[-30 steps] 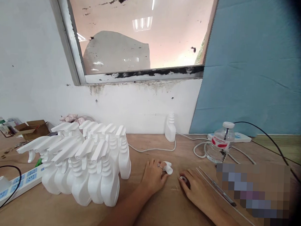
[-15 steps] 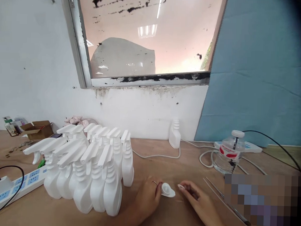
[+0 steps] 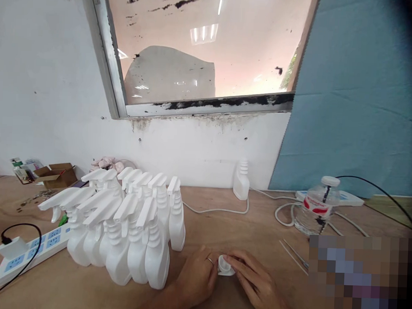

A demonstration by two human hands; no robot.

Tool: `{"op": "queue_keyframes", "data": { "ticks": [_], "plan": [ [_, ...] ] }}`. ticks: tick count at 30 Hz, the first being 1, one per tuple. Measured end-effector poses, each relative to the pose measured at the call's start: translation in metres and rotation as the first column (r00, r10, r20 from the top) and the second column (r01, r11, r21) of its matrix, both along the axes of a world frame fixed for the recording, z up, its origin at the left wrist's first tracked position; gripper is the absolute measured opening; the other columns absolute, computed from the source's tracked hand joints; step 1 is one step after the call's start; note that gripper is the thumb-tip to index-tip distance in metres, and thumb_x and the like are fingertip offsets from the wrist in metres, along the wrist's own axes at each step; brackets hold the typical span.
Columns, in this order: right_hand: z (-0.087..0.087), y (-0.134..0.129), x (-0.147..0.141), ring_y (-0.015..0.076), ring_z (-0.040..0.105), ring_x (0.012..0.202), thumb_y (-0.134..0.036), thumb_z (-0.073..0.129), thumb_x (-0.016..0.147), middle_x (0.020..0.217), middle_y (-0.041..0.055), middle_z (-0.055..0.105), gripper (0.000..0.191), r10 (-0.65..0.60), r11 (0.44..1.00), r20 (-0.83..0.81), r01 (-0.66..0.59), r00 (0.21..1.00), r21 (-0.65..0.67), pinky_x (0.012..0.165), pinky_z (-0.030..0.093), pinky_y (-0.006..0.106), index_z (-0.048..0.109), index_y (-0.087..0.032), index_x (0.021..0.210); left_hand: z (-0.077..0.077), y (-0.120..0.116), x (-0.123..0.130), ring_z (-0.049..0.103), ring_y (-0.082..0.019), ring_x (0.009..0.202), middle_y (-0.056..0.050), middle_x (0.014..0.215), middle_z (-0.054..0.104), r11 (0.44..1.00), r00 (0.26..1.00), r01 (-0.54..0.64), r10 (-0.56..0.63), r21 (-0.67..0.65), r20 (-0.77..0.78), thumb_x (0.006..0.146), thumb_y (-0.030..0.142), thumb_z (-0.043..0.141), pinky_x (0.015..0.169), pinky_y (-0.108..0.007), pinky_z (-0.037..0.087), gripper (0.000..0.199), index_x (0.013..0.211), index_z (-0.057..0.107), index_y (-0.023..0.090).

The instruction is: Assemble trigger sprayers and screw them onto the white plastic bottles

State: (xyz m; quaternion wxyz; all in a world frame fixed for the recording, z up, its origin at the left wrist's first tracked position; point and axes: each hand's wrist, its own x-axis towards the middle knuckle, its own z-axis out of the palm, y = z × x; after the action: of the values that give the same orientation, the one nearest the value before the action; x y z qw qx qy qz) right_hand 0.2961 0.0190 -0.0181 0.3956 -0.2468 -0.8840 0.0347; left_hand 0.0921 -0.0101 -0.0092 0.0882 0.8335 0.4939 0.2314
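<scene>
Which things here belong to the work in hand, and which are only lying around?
Likely part of the work:
small white plastic piece, between the left hand and right hand
grouped white plastic spray bottles

Apparently just lying about:
clear plastic bottle with red-and-white label
open brown cardboard box

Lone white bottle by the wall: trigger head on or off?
Off. The lone white bottle stands upright, its ridged neck showing no trigger head above it.

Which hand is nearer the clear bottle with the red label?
Right. The right hand is in front of the bottle, to its left; the left hand is farther left, past the small white part.
</scene>
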Motion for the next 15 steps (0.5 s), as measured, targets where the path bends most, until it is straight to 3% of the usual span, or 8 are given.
{"op": "queue_keyframes", "data": {
  "ticks": [9,15],
  "plan": [
    [0.008,-0.002,-0.006,0.0177,0.059,0.11,-0.014,0.053,0.086,0.12,0.0099,0.061,0.047,0.07,0.997,0.167,-0.073,0.984,0.012,0.094,0.05,0.027,0.05,-0.021,0.132,0.005,-0.004,-0.007,0.056,-0.02,0.094,-0.006,0.102,0.064,0.999,0.989,0.026,-0.022,-0.028,0.149,0.095,0.02,0.033,0.085,-0.033,0.045,0.026,0.106,0.057,0.02],
    [0.01,0.005,-0.019,0.0165,0.061,0.108,-0.012,0.052,0.087,0.119,0.0075,0.063,0.043,0.115,0.993,0.073,-0.118,0.991,0.028,0.092,0.051,0.026,0.053,-0.025,0.128,0.005,-0.008,-0.017,0.057,-0.019,0.104,-0.008,0.114,0.061,0.992,0.929,0.077,-0.035,-0.101,0.369,0.096,0.025,0.033,0.092,-0.033,0.044,0.031,0.124,0.047,0.021]
  ]
}}
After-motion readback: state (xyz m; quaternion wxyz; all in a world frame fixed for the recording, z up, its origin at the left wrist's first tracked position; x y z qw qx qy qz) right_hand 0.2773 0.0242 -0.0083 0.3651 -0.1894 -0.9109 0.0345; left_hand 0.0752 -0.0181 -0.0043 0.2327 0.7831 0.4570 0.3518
